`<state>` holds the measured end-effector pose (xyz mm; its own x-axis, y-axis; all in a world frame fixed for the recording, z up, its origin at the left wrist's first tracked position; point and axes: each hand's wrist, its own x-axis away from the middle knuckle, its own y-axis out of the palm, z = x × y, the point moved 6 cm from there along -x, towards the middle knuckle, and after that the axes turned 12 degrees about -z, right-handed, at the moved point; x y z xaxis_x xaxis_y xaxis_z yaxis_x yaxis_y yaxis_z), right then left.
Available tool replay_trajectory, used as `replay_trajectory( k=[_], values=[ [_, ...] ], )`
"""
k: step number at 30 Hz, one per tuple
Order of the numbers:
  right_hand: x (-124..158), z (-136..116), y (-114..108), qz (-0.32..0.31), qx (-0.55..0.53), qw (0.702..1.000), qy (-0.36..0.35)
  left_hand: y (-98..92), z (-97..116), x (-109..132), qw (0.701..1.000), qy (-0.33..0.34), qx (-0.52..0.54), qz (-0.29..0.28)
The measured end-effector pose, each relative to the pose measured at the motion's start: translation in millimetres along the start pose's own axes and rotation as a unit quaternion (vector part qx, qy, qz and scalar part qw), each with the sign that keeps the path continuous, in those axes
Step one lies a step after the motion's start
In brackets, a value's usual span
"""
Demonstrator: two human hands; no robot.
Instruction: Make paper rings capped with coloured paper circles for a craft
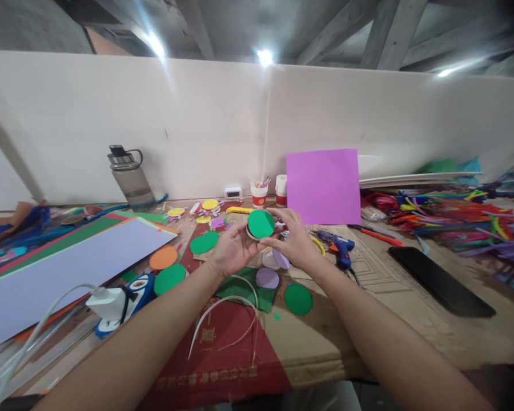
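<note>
Both hands are raised over the middle of the table around a round green disc (pixel 261 224) with a pale rim showing under its lower left edge. My left hand (pixel 235 248) grips its left and lower side. The fingers of my right hand (pixel 294 237) curve round its right side, thumb at the lower edge. Below my hands lie lilac discs (pixel 268 278), a green sheet (pixel 251 291) and another green disc (pixel 298 299). More green discs (pixel 204 242) and an orange disc (pixel 163 258) lie to the left.
A blue glue gun (pixel 343 251), a black phone (pixel 441 281) and a red-handled cutter (pixel 381 235) lie right. A purple sheet (pixel 323 187) leans on the wall beside paper cups (pixel 259 195). Left are a water bottle (pixel 132 180), coloured sheets (pixel 89 268) and a power strip (pixel 139 291) with cable.
</note>
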<state>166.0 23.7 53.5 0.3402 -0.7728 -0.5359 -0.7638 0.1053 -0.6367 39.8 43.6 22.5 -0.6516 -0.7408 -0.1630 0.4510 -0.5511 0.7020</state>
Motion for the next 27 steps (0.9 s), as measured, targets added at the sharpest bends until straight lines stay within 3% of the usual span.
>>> replay_trajectory(
  k=[14, 21, 27],
  values=[
    [1, -1, 1, -0.012, 0.026, 1.000, -0.008, -3.4, 4, 1, 0.999, 0.049, -0.023, 0.002],
    [1, 11, -3, 0.012, -0.081, 0.993, 0.082, -19.5, 9, 1, 0.992, 0.076, -0.005, 0.100],
    [-1, 20, 1, -0.037, -0.149, 0.978, 0.143, -31.6, 16, 4, 0.979, 0.109, -0.017, 0.169]
  ],
)
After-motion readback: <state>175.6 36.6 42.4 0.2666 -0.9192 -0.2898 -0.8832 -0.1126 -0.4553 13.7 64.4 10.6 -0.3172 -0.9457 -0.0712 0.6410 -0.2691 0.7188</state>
